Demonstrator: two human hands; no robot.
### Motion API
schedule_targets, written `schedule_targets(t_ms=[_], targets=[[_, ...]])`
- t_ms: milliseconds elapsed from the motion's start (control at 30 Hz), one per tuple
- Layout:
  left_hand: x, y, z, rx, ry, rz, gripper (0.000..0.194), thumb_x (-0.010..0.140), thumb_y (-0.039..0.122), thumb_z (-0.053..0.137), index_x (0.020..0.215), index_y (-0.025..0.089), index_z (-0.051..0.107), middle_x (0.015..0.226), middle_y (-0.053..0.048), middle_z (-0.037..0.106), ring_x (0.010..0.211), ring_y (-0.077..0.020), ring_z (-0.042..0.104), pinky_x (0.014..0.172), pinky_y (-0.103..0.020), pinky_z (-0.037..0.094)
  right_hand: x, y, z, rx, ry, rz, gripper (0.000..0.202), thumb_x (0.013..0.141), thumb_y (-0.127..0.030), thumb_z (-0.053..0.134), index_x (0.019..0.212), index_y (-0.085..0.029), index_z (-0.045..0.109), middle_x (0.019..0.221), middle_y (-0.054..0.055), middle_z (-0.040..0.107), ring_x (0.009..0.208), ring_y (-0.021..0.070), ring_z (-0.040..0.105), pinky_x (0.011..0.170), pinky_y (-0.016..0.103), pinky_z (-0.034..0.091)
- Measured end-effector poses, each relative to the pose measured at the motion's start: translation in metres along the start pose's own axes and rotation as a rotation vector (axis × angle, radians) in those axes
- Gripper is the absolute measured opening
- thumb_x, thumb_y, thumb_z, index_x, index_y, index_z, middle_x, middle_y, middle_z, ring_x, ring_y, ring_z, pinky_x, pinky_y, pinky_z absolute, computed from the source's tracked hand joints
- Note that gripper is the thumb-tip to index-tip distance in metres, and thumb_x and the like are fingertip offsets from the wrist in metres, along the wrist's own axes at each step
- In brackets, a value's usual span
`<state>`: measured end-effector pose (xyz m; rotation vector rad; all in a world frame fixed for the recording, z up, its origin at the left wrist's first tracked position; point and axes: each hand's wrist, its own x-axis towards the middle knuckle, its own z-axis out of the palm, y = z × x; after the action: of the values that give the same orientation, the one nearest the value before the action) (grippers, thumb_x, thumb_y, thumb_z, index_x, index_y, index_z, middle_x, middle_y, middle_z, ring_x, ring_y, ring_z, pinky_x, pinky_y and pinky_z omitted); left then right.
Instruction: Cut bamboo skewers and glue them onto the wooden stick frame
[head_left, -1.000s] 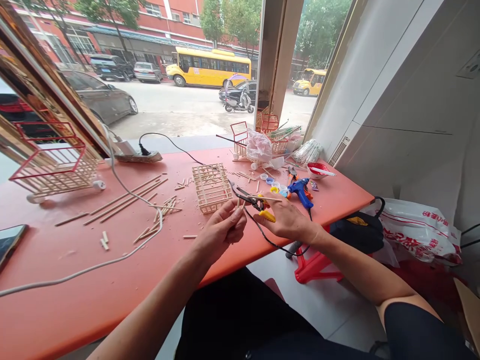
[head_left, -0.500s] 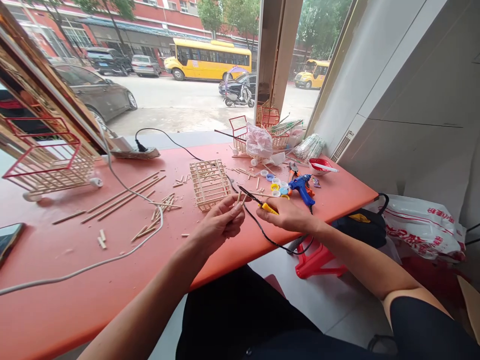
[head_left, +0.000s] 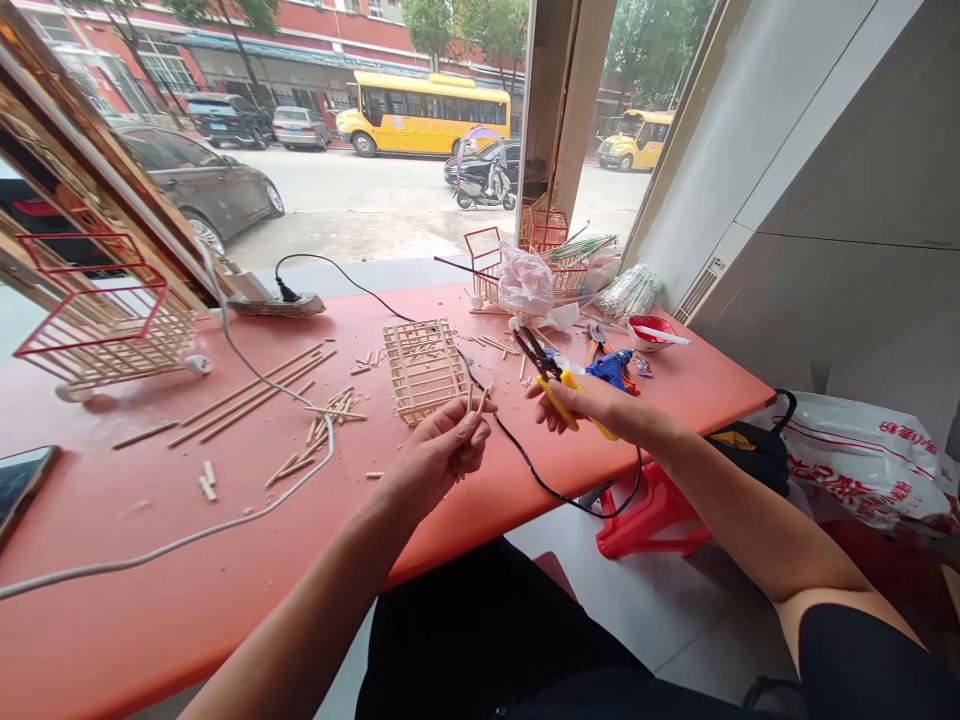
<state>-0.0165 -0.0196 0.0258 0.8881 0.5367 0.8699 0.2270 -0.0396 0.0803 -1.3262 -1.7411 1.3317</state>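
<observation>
Two short wooden sticks are pinched between the thumb and fingers of my left hand, just in front of a small wooden stick frame. In my right hand is a pair of yellow-handled pliers, its dark jaws apart and pointing away from me. The pliers are held clear of the sticks, to their right. Behind the right hand lies a blue glue gun, partly covered by the hand. Loose cut sticks lie on the table left of my left hand.
The orange table carries a white cable and a phone at left. A red-rimmed stick cart stands far left. At the back right are a plastic bag and a red bowl. A red stool stands below.
My right hand has drawn the pliers away from the sticks, to the right, and their jaws have turned upward and spread. My left hand has stayed nearly in place with the sticks.
</observation>
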Motion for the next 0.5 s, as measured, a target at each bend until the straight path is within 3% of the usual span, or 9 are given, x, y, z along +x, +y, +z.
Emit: schedule_targets(t_ms=[100, 200, 367, 500], targets=[[-0.003, 0.001, 0.001, 0.026, 0.005, 0.041, 0.036, 0.077, 0.038, 0.087, 0.096, 0.014, 0.067, 0.068, 0.000, 0.060, 0.056, -0.0075, 0.048, 0.052, -0.017, 0.039, -0.024, 0.007, -0.018, -0.546, 0.446, -0.047, 0.049, 0.092, -0.065, 0.059, 0.109, -0.019, 0.063, 0.095, 0.007, 0.069, 0.085, 0.0229, 0.062, 0.077, 0.032, 0.046], [-0.008, 0.002, 0.002, 0.075, 0.003, 0.078, 0.036, 0.078, 0.039, 0.087, 0.095, 0.015, 0.066, 0.074, -0.004, 0.069, 0.059, -0.0113, 0.059, 0.057, -0.021, 0.047, -0.060, 0.030, -0.044, -0.807, 0.722, 0.103, 0.047, 0.091, -0.057, 0.058, 0.118, -0.019, 0.062, 0.105, 0.010, 0.070, 0.091, 0.0257, 0.065, 0.079, 0.034, 0.045], [-0.013, 0.003, 0.004, 0.120, 0.001, 0.063, 0.038, 0.076, 0.042, 0.088, 0.090, 0.016, 0.064, 0.078, -0.006, 0.073, 0.064, -0.0156, 0.067, 0.062, -0.025, 0.055, -0.113, 0.087, -0.098, -1.107, 0.696, 0.571, 0.038, 0.084, -0.052, 0.064, 0.100, -0.018, 0.069, 0.101, 0.015, 0.072, 0.096, 0.0328, 0.067, 0.076, 0.037, 0.046], [-0.017, 0.005, 0.006, 0.147, -0.005, 0.030, 0.039, 0.075, 0.042, 0.089, 0.093, 0.017, 0.066, 0.077, -0.005, 0.073, 0.061, -0.0149, 0.066, 0.060, -0.025, 0.056, -0.121, 0.114, -0.140, -1.233, 0.717, 0.642, 0.048, 0.086, -0.054, 0.062, 0.112, -0.014, 0.069, 0.113, 0.020, 0.069, 0.107, 0.0359, 0.064, 0.087, 0.042, 0.047]])
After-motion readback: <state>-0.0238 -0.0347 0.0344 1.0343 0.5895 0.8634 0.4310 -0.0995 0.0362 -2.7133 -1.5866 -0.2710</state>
